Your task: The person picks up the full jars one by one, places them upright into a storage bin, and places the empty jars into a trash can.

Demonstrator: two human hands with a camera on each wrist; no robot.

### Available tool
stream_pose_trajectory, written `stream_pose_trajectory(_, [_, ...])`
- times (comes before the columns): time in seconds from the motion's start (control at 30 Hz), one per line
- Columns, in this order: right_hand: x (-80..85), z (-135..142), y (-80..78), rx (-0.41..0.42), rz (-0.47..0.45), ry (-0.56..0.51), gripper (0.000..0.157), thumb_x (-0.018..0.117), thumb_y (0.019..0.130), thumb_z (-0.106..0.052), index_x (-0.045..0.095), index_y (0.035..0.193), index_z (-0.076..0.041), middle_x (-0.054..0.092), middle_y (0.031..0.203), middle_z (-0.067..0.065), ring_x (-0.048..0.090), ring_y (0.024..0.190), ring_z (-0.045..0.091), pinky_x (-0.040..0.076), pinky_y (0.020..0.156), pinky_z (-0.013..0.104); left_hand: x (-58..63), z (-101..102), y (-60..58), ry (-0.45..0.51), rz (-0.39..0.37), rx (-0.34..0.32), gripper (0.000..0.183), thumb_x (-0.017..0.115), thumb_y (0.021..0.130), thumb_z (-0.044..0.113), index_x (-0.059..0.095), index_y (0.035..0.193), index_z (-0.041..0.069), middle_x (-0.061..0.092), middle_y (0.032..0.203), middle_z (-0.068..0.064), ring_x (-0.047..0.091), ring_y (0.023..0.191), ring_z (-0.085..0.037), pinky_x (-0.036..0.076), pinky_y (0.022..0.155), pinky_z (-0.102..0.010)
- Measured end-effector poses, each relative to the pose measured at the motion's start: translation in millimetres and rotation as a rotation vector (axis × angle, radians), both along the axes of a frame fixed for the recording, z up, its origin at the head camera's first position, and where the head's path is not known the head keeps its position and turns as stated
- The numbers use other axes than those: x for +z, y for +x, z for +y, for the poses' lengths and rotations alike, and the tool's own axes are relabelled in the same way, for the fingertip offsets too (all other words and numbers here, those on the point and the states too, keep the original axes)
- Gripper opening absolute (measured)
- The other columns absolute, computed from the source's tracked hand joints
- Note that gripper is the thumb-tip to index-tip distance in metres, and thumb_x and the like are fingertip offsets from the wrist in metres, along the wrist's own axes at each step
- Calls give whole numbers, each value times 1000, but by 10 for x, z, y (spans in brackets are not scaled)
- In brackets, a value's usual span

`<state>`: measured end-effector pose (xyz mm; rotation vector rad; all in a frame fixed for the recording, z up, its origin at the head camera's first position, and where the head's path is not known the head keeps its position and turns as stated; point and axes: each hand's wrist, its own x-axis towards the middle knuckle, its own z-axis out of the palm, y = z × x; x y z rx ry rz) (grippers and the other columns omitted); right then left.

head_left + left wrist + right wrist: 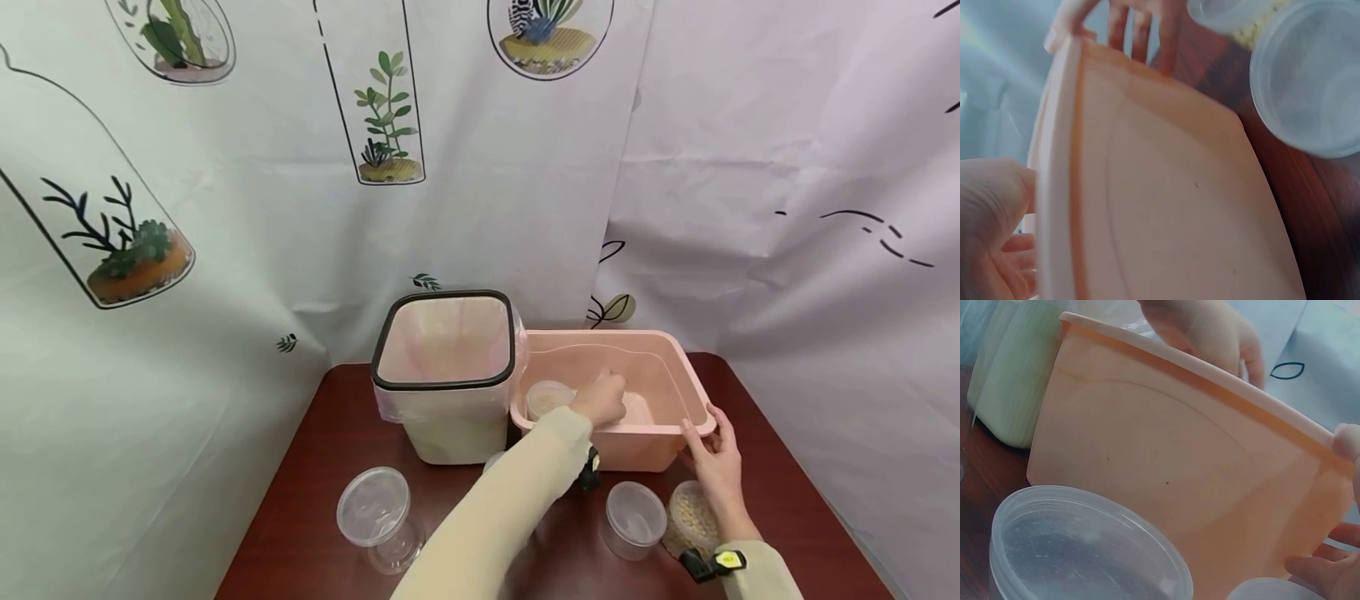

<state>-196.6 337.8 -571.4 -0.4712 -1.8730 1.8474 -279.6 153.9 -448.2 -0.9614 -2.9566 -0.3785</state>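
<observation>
The pink plastic basin [652, 340] stands near the back of the table, slightly tilted in the wrist views. My right hand [717, 471] grips its front right corner, thumb at the rim and fingers against the outer wall. Reaching over the front rim, my left hand [602, 400] is down inside the basin with its fingers bent. Its fingertips are hidden, and I cannot tell whether they hold anything. A round clear tub [550, 398] sits in the basin, just left of that hand. In the right wrist view, the left hand [1204, 334] shows behind the rim.
A pale waste bin [457, 425] with a black rim and plastic liner stands left of the basin. In front are an empty lidded tub [634, 518], a tub of pale beans or nuts [692, 518] and a clear footed container [375, 508]. A printed curtain [487, 225] hangs behind.
</observation>
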Motion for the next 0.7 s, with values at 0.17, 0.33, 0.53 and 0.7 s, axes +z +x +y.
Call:
stream_pose_trajectory(0.17, [22,34,-2,6,19,-45,65,72,82,-31,40,138,-32,46,117,15,59,83,-1,52,62,25,115,42,117,80,25,1,38,66,81,16,59,118,16,49,110,-2,48,98,-13,45,72,-25])
stream_pose_trajectory(0.33, [47,96,6,18,26,-41,64,73,80,-30,41,136,-28,50,105,5,60,82,0,52,60,23,170,76,265,128,75,23,39,65,83,17,58,122,17,48,119,-3,47,107,-13,45,80,-24])
stream_pose_trajectory(0.53, [33,140,23,32,46,-53,65,74,80,-29,41,136,-27,52,102,2,60,82,1,53,61,26,195,101,402,176,134,38,38,67,82,19,57,119,16,46,127,-7,45,116,-16,44,85,-24])
stream_pose_trajectory(0.7, [11,123,-5,58,48,-25,65,73,81,-31,40,137,-28,53,101,1,60,83,1,53,63,26,237,90,516,225,147,39,42,69,79,19,57,119,16,44,131,-8,44,119,-17,47,78,-23])
